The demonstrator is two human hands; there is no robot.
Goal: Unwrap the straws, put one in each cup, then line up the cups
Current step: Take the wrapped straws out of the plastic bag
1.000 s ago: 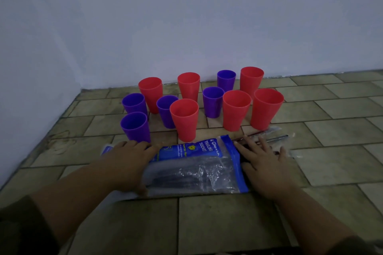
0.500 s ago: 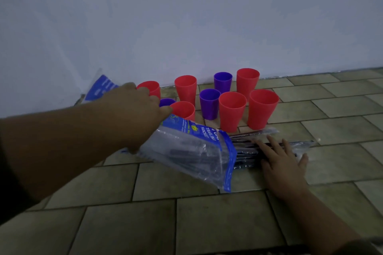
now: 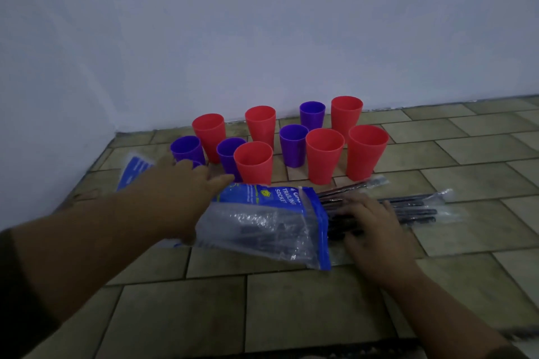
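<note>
Several red cups (image 3: 323, 153) and several purple cups (image 3: 293, 144) stand bunched on the tiled floor near the wall. A clear plastic bag with blue printed edges (image 3: 271, 218) is held by my left hand (image 3: 180, 192), gripped at its left side and tilted, its right end low. Dark straws in clear wrappers (image 3: 414, 207) lie on the floor, sticking out of the bag's right end. My right hand (image 3: 367, 221) rests flat on the straws, fingers spread. One purple cup is mostly hidden behind my left hand.
A pale wall (image 3: 262, 38) runs behind the cups, and a second wall meets it at the left corner (image 3: 115, 131). Olive floor tiles (image 3: 481, 151) spread to the right and toward me.
My left hand lifted the bag off the floor, then brought it down and rightward. More straws lie exposed under my right hand, which stays pressed on them.
</note>
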